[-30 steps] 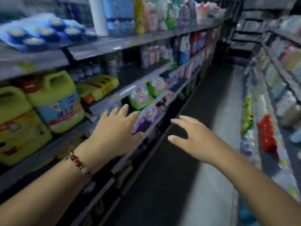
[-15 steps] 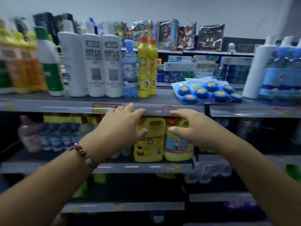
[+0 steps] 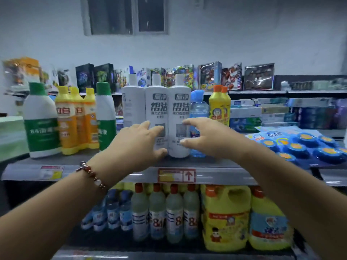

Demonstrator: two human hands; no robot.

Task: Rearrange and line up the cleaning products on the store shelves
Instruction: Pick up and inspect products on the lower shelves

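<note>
Head view shows left hand (image 3: 139, 142) and right hand (image 3: 204, 136), fingers spread and gripping nothing, at the white bottles (image 3: 178, 117) on the top shelf (image 3: 216, 175) (likely rigid, smooth, top-heavy; grasp mid-body).
</note>
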